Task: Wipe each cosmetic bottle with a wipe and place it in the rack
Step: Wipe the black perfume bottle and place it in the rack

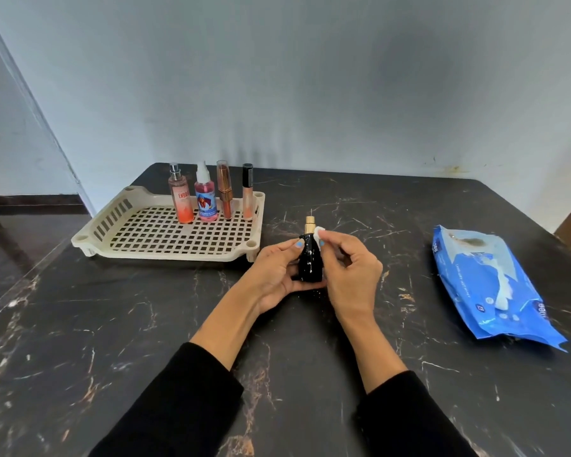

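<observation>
My left hand (272, 275) grips a small black bottle (310, 263) with a gold neck, upright just above the table's middle. My right hand (351, 275) pinches a small white wipe (319, 233) against the bottle's shoulder, next to the gold neck. A beige slotted rack (145, 240) lies at the back left. Along the rack's far edge stand an orange spray bottle (180, 201), a pink spray bottle (205, 199), a copper lipstick tube (225, 189) and a lip gloss tube (247, 192).
A blue pack of wet wipes (488, 285) lies at the right, its flap open with a white wipe poking out. The dark marble table (112, 341) runs to a wall behind; its left edge drops off to the floor.
</observation>
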